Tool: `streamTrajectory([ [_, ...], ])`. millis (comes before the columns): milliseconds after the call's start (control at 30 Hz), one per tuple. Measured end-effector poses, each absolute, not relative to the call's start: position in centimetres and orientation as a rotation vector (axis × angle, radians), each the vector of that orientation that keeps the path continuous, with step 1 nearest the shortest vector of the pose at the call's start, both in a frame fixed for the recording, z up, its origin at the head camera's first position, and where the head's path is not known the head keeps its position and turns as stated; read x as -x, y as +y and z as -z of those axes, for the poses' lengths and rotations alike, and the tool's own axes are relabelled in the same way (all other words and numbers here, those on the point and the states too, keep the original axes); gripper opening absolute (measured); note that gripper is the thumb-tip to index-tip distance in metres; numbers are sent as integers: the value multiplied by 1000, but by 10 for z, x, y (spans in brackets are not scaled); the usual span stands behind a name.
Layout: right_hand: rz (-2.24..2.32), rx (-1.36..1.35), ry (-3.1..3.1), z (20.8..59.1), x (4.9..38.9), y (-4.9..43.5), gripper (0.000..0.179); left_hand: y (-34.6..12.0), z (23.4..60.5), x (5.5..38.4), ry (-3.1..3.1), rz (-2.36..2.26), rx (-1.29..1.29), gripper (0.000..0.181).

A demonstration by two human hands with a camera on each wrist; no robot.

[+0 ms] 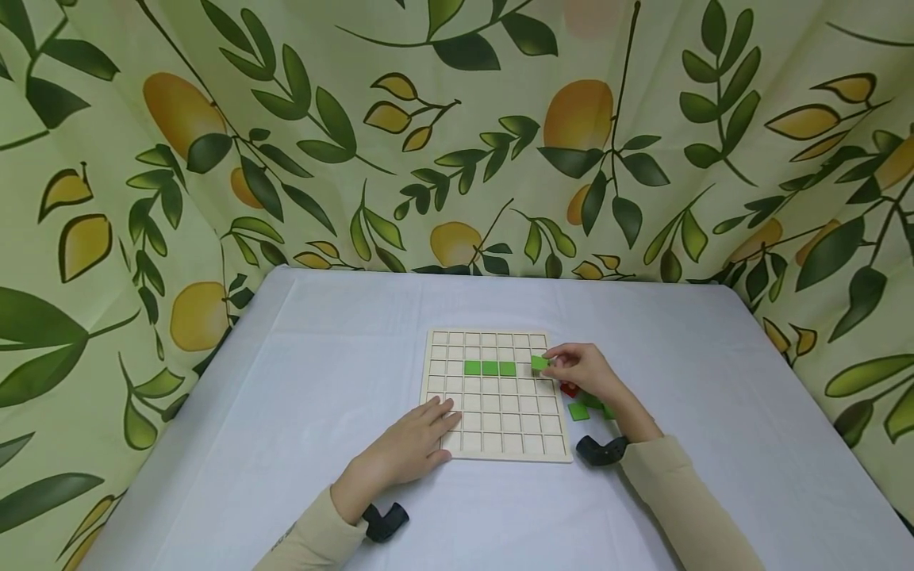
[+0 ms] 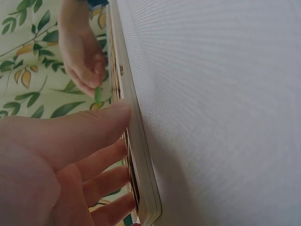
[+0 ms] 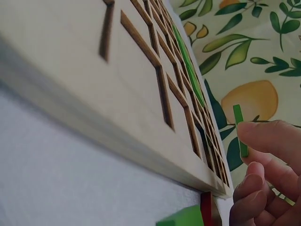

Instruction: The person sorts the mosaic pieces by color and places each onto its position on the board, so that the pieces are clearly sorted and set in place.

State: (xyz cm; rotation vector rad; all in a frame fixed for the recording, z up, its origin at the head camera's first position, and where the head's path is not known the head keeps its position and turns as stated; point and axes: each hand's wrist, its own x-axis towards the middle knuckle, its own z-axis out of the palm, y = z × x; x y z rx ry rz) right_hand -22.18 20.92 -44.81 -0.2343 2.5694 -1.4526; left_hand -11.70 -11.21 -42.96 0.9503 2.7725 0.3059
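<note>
A pale wooden grid board [image 1: 500, 438] lies on the table, with three green square tiles [image 1: 489, 368] side by side in one row of its cells. Between thumb and fingers, the right hand [image 1: 587, 371] pinches another green tile [image 3: 240, 131], held over the board's right side in the same row. On the board's lower left edge rests the left hand [image 1: 412, 444], fingers spread over the cells. In the left wrist view its thumb [image 2: 94, 132] lies along the board's side.
Right of the board lie several loose green tiles [image 1: 578, 411] and a red piece [image 1: 569, 389], partly under the right hand. White cloth covers the table [image 1: 343, 341]. A patterned curtain [image 1: 471, 159] hangs behind it. Black wrist devices [image 1: 386, 523] sit at both wrists.
</note>
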Motion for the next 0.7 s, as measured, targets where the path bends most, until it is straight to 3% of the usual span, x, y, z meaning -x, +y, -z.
streamTrajectory([
  [700, 1457, 220, 2511, 453, 223, 198, 33, -112, 429, 117, 2772, -313, -943, 55],
])
